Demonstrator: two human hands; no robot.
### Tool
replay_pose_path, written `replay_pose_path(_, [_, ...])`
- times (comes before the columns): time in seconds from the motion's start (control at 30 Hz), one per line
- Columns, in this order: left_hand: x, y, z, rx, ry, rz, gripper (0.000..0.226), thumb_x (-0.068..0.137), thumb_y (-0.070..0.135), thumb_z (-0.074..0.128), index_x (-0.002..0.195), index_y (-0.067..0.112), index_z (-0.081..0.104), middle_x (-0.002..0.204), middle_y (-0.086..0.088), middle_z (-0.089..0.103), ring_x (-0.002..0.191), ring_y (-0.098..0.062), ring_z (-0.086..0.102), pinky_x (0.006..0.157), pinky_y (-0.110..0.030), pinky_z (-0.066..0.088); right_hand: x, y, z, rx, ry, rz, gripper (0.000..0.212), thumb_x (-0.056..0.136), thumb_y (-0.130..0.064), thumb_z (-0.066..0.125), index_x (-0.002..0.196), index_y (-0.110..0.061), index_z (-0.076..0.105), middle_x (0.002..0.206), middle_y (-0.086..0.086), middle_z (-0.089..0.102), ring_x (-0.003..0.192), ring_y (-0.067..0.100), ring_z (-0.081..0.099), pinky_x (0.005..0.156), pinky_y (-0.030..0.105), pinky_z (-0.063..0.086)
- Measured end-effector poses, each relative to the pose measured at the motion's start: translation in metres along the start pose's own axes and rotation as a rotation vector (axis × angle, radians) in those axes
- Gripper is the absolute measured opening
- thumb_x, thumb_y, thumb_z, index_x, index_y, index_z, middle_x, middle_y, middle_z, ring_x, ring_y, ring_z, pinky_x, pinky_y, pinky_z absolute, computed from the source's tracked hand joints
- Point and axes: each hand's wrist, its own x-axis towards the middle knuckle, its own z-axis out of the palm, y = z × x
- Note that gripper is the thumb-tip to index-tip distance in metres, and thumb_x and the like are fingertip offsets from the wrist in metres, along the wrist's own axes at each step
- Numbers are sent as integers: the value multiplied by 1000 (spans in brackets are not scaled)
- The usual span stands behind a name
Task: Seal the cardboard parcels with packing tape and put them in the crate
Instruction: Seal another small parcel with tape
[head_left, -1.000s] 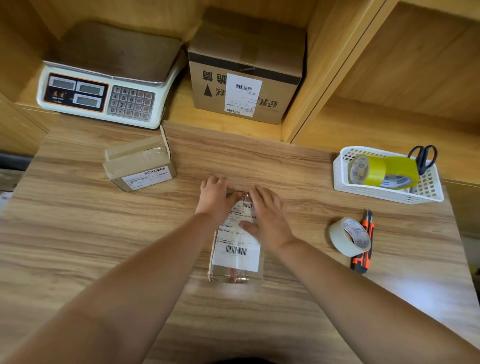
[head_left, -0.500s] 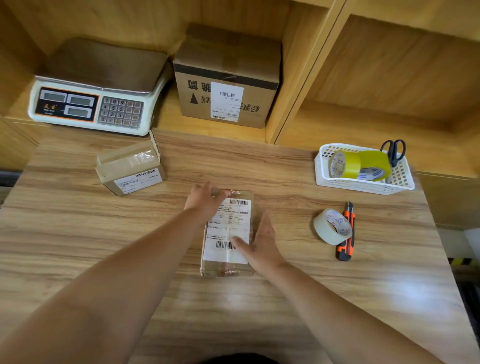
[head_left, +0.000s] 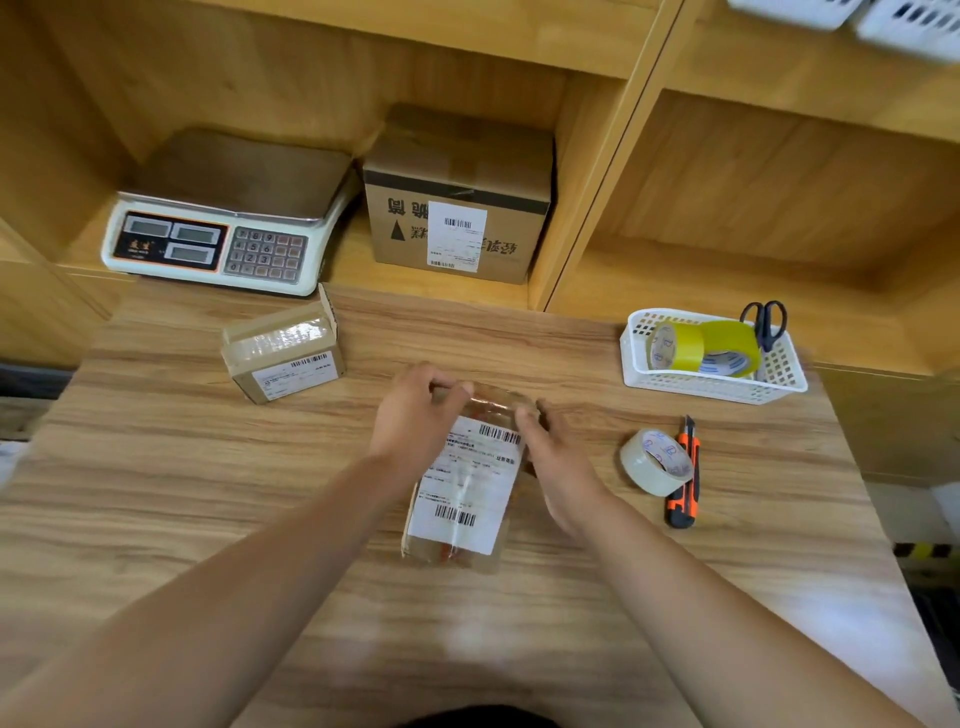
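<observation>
Curling round the taped parcel, the left hand and right hand are gripping it, probably for lifting.

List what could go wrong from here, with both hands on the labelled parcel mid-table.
1. The knife lies right beside the tape roll, close to the right hand; reaching for the roll could catch it. Whether its blade is out is unclear.
2. The other parcel has an end flap standing up; it might go unsealed.
3. The left hand and right hand grip the labelled parcel near its far end; lifted so, it could tip.
</observation>
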Motion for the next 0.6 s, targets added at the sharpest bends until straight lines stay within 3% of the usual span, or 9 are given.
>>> replay_pose_path(0.03, [-6,3,-2,-13,33,26,20,90,40,59,95,21,62,96,10,57,77,2,53,59,-12,37,-4,-2,-1,-15,1,-32,96,68,-78,58,143,-23,35,138,0,49,125,11,48,107,32,38])
replay_pose_path(0.1, [-19,8,-6,-64,82,65,17,89,36,62,95,20,61,102,13,52,87,8,49,65,-8,34,-14,-8,0,-59,28,-126,35,87,-56,55,114,-34,52,116,-12,56,106,-9,53,91,9,40])
replay_pose_path(0.17, [-30,12,-8,-121,110,85,15,87,33,66,96,23,59,105,16,49,93,11,46,69,-4,36,-20,-11,1,-161,70,-219,14,90,-49,55,101,-40,53,113,-10,53,108,-3,51,91,15,40])
replay_pose_path(0.23, [-40,13,-9,-154,121,98,18,85,29,69,97,25,56,105,18,46,96,11,45,74,1,34,-25,-9,1,-175,55,-247,32,89,-42,60,119,-35,51,123,-4,44,117,10,45,96,23,36])
replay_pose_path(0.3, [-49,10,-10,-172,103,97,29,83,26,70,104,31,51,105,22,43,100,4,45,80,-5,36,-31,-8,1,-116,36,-218,52,87,-31,67,132,-23,43,124,-5,38,120,12,44,98,24,38])
replay_pose_path(0.4, [-63,0,-13,-142,-11,114,49,83,23,67,123,38,43,115,24,41,112,-3,35,93,-20,33,-42,-6,-4,-189,-4,-237,56,78,-25,77,121,-36,42,118,-10,38,118,9,42,92,17,39])
replay_pose_path(0.47, [-71,-7,-16,-110,-97,128,57,83,23,66,134,34,41,119,23,40,116,-1,28,95,-21,28,-46,-6,-6,-275,-48,-222,66,72,-24,80,125,-37,41,123,-10,37,123,9,38,99,22,38])
replay_pose_path(0.53, [-76,-11,-18,-126,-145,138,58,83,21,68,134,33,43,114,28,40,116,-2,29,97,-22,29,-50,-6,-6,-314,-107,-181,81,63,-32,80,133,-34,39,130,-11,36,125,7,36,104,28,37])
replay_pose_path(0.6, [-78,-12,-19,-214,-188,106,56,81,17,72,128,33,46,112,29,41,113,-2,39,95,-21,36,-54,-5,-5,-277,-155,-157,87,53,-39,77,132,-35,41,131,-9,43,120,7,44,95,23,43])
